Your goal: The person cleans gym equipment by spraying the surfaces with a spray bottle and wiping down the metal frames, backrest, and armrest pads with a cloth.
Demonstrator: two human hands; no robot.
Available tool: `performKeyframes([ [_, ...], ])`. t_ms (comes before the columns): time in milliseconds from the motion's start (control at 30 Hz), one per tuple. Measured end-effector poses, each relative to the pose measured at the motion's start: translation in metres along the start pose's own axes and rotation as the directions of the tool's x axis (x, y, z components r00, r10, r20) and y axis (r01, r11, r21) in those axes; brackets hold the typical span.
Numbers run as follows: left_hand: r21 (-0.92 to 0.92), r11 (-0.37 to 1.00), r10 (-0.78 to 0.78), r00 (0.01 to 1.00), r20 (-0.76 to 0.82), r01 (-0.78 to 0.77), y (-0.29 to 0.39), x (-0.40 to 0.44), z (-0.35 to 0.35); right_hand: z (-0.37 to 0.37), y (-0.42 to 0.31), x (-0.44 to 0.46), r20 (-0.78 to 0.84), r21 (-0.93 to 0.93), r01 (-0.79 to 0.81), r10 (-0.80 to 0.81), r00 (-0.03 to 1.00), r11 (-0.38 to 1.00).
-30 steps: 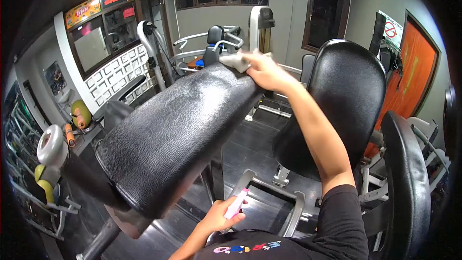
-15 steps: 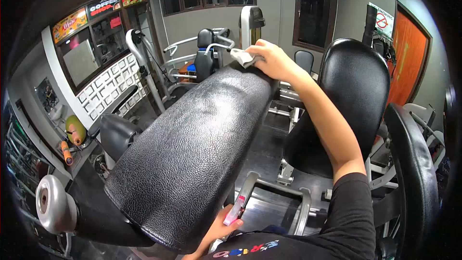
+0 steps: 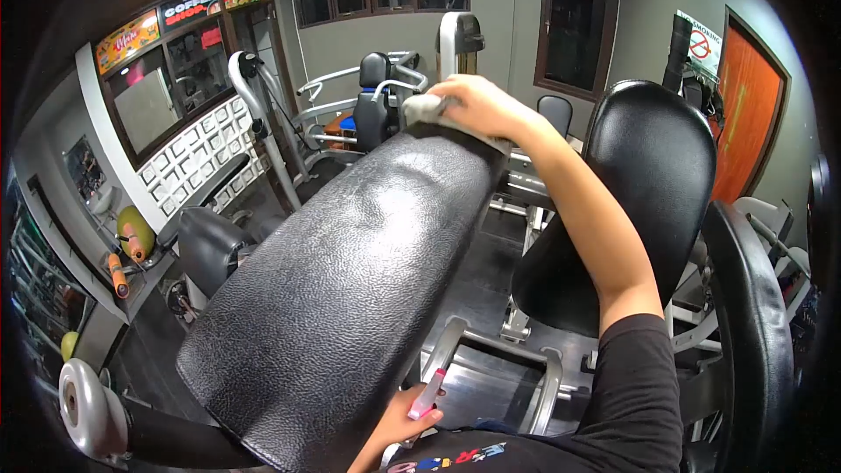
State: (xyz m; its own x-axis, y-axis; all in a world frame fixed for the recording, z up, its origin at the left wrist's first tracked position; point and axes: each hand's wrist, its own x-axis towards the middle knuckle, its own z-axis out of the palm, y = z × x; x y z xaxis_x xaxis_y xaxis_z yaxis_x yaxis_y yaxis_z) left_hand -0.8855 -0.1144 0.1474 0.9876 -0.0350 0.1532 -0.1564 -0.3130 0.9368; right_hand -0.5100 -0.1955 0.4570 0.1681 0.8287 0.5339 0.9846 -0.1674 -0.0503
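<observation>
A long black padded cushion slants across the middle of the view, glossy under the light. At its far end, my right hand is closed on a light grey cloth, which touches the cushion's edge. Low in the view, beside the near right side of the cushion, my left hand is wrapped round a small clear and pink bottle. Part of the left forearm is hidden behind the cushion.
A black seat back stands right of my right arm. Another black pad is at the far right. A metal frame lies below. A round silver roller end sticks out at lower left. More gym machines stand behind.
Over the last second the view has shifted, showing the cushion larger and lower. My right hand has slid slightly left with the cloth along the far end since half a second ago.
</observation>
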Motion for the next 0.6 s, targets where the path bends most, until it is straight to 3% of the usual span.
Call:
performKeyframes([
  [67,0.131,0.991,0.000,0.998,0.069,-0.009,0.000,0.007,0.001,0.002,0.030,0.007,-0.035,-0.266,-0.391,0.397,0.917,0.881],
  [100,0.107,0.994,-0.008,0.997,0.076,0.000,0.004,0.011,0.001,0.008,0.051,0.010,-0.054,-0.264,-0.531,0.538,0.841,0.805],
  [200,0.022,0.999,-0.040,0.996,0.077,0.038,0.026,0.019,0.002,0.016,0.073,0.014,-0.040,-0.160,-0.599,0.601,0.798,0.785],
  [233,0.033,0.999,-0.017,0.997,0.081,0.014,0.022,0.020,0.003,0.014,0.057,0.012,-0.022,-0.242,-0.527,0.538,0.842,0.815],
  [300,0.046,0.999,-0.010,0.996,0.090,0.006,0.017,0.017,0.005,0.006,0.025,0.006,-0.010,-0.147,-0.375,0.377,0.926,0.915],
  [333,0.057,0.998,0.008,0.995,0.098,-0.013,0.014,0.019,0.006,-0.003,0.004,0.004,0.078,-0.040,-0.251,0.254,0.964,0.967],
  [367,0.053,0.998,0.016,0.996,0.093,-0.021,0.008,0.019,0.008,-0.014,-0.043,-0.006,0.055,0.162,-0.093,0.085,0.995,0.982],
  [433,0.097,0.994,-0.060,0.986,0.158,0.045,-0.002,0.020,0.014,-0.015,-0.087,-0.019,-0.018,0.068,0.116,-0.115,0.993,0.991],
  [533,0.217,0.976,-0.034,0.959,0.283,-0.029,0.010,0.026,0.017,-0.011,-0.083,-0.026,-0.146,0.083,0.105,-0.092,0.985,0.991],
  [567,0.275,0.961,-0.090,0.949,0.302,0.004,0.021,0.028,0.014,-0.016,-0.071,-0.021,-0.075,0.077,-0.061,0.067,0.995,0.995],
  [600,0.271,0.962,-0.057,0.957,0.283,-0.022,0.015,0.028,0.017,-0.012,-0.043,-0.020,-0.083,-0.069,-0.211,0.206,0.975,0.975],
])
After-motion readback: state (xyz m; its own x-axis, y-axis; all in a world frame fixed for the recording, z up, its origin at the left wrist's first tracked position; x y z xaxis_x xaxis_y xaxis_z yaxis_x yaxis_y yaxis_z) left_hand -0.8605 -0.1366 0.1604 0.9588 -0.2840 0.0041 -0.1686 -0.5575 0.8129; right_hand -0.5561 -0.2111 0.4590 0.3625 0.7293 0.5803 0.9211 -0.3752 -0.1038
